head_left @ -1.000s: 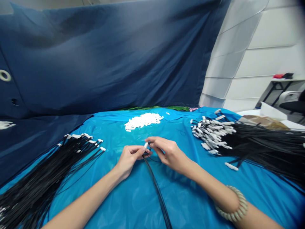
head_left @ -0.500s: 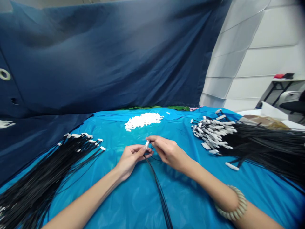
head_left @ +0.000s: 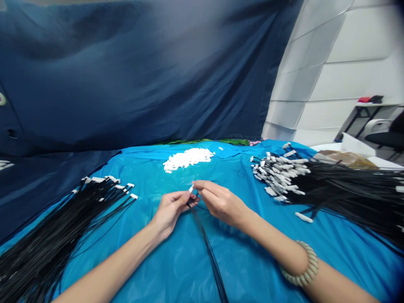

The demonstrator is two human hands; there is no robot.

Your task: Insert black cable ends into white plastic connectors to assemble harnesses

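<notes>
Wrist bent inward, the left hand [head_left: 172, 212] pinches a black cable [head_left: 204, 240] just below its white connector [head_left: 191, 189], at the middle of the view. The right hand [head_left: 222, 203] curls in touching it, its exact grip too small to tell. Loose white connectors [head_left: 188, 159] heap at twelve o'clock on the blue plastic sheet [head_left: 176, 269].
</notes>
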